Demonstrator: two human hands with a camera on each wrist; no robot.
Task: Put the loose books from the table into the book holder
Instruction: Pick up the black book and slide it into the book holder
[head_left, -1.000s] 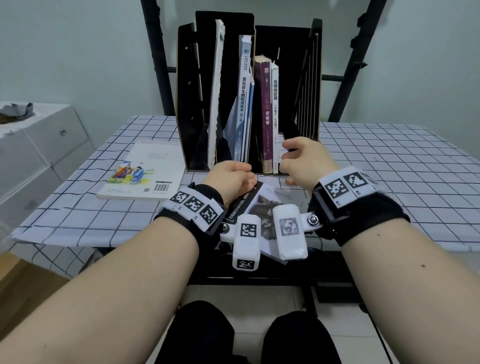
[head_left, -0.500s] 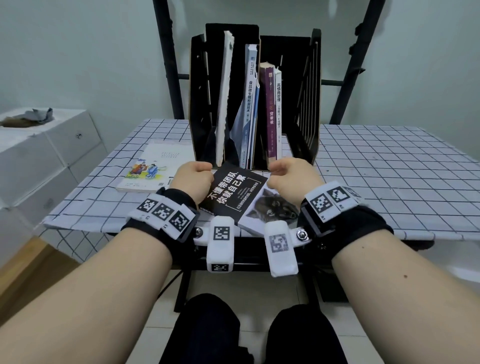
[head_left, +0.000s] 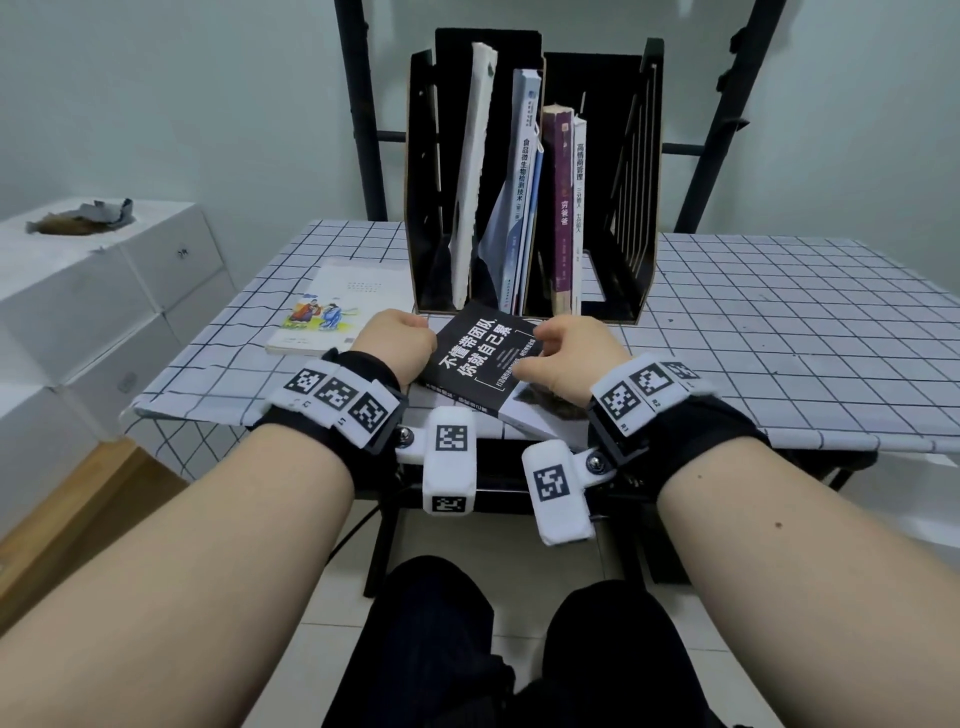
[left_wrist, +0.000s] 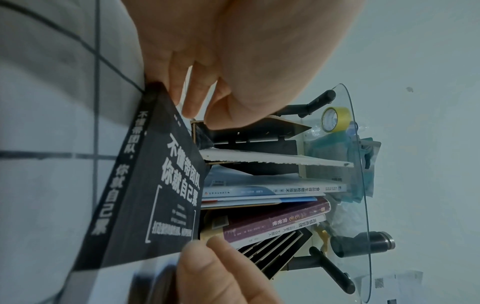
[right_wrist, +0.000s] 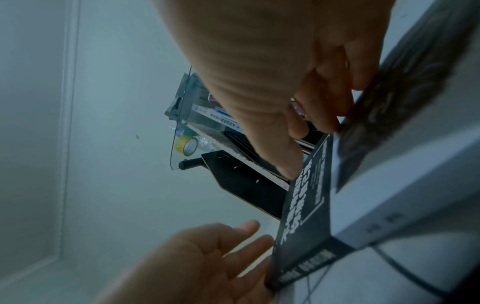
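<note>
A black book (head_left: 480, 358) with white lettering and a wolf picture lies at an angle near the table's front edge, just before the black book holder (head_left: 636, 218). My left hand (head_left: 397, 340) has its fingertips (left_wrist: 188, 109) against the book's (left_wrist: 155, 195) spine-side corner. My right hand (head_left: 566, 353) grips the opposite edge, its fingers (right_wrist: 322, 115) curled over it and the thumb on the cover (right_wrist: 306, 205). Several books stand upright in the holder's slots. A second loose book (head_left: 337, 306) with a coloured drawing lies flat, left of the holder.
The checked tablecloth (head_left: 779, 338) runs bare to the right. White cabinets (head_left: 104, 322) stand to the left of the table. Black frame poles (head_left: 363, 130) rise behind the holder. A glass shelf with a yellow tape roll (left_wrist: 335, 119) hangs behind.
My right hand has come back from the books standing in the holder and taken the black book's right edge. My left hand slid to its left edge, uncovering the cover.
</note>
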